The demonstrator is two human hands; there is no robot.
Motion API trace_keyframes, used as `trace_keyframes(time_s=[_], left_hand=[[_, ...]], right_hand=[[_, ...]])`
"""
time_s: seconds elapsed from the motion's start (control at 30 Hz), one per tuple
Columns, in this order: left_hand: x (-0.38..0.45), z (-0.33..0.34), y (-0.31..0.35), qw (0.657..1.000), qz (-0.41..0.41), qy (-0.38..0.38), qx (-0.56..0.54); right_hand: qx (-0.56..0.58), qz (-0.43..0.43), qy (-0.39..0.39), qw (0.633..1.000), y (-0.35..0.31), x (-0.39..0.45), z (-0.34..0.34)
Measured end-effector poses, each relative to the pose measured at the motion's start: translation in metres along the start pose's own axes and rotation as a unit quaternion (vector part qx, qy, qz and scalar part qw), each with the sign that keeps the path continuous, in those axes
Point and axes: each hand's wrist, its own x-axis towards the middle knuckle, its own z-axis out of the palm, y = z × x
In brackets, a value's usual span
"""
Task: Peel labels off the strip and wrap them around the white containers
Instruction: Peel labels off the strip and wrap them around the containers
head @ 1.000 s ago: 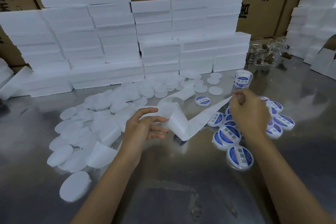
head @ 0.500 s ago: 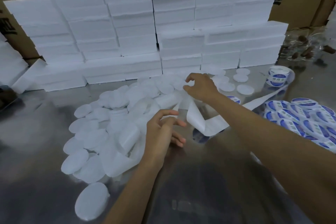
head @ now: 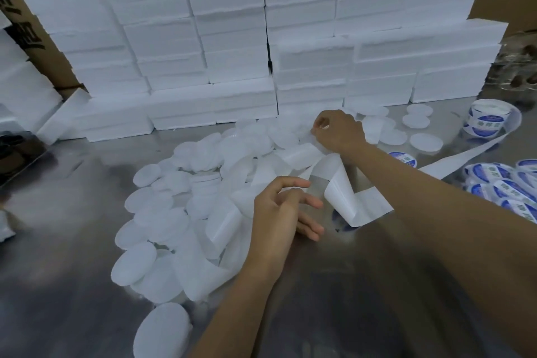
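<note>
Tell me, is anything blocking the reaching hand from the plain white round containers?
Nothing visible does. The right hand is already down among the plain white round containers at the pile's far edge. The loose white backing strip curls nearer, below the forearm.

Dim, cool, bluish indoor light. The brushed steel tabletop (head: 72, 241) carries soft, diffuse sheen at left and lower centre rather than hard glare, and mirrors the stacked white foam blocks (head: 226, 46) as pale smears. Broad dark shadow fills the lower right beneath the right forearm (head: 436, 206). The white blocks and the heap of round white plastic containers (head: 162, 212) are near overexposed, with little surface detail. Wide-angle distortion bows the stacks and brown cardboard cartons (head: 43, 38) outward at the edges. Focus is soft throughout; compression smearing blurs the corners.
</note>
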Motion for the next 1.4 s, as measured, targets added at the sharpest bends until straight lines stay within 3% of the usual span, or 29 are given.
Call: trace_keyframes(time_s=[0.27, 0.4, 0.63, 0.73, 0.87, 0.97, 1.07, 1.23, 1.4], left_hand=[[-0.006, 0.001, 0.006, 1.000, -0.003, 0.012, -0.021], [-0.011, 0.007, 0.014, 0.999, 0.000, 0.020, -0.049], [-0.031, 0.024, 0.024, 0.999, 0.052, -0.003, -0.012], [-0.037, 0.025, 0.026, 0.996, 0.092, -0.001, 0.002], [-0.035, 0.019, 0.023, 0.995, 0.084, 0.032, -0.035], [-0.033, 0.016, 0.025, 0.996, 0.081, 0.035, -0.033], [-0.034, 0.016, 0.023, 0.996, 0.081, 0.041, -0.010], [-0.035, 0.015, 0.021, 0.994, 0.088, 0.052, 0.026], [-0.033, 0.015, 0.020, 0.990, 0.107, 0.069, 0.062]], right_hand=[[0.132, -0.029, 0.027, 0.990, -0.021, -0.027, -0.055], [0.250, -0.033, -0.062, 0.966, -0.033, -0.068, -0.093], [0.311, -0.037, -0.207, 0.927, -0.027, -0.153, -0.116], [0.344, -0.030, -0.185, 0.920, -0.016, -0.172, -0.114], [0.247, 0.007, -0.010, 0.969, 0.012, -0.180, -0.102], [0.073, 0.007, -0.094, 0.993, 0.031, -0.188, -0.090], [-0.056, -0.046, -0.137, 0.988, 0.039, -0.195, -0.078], [-0.007, -0.118, -0.039, 0.992, 0.032, -0.199, -0.066], [0.157, -0.040, -0.087, 0.983, 0.027, -0.199, -0.070]])
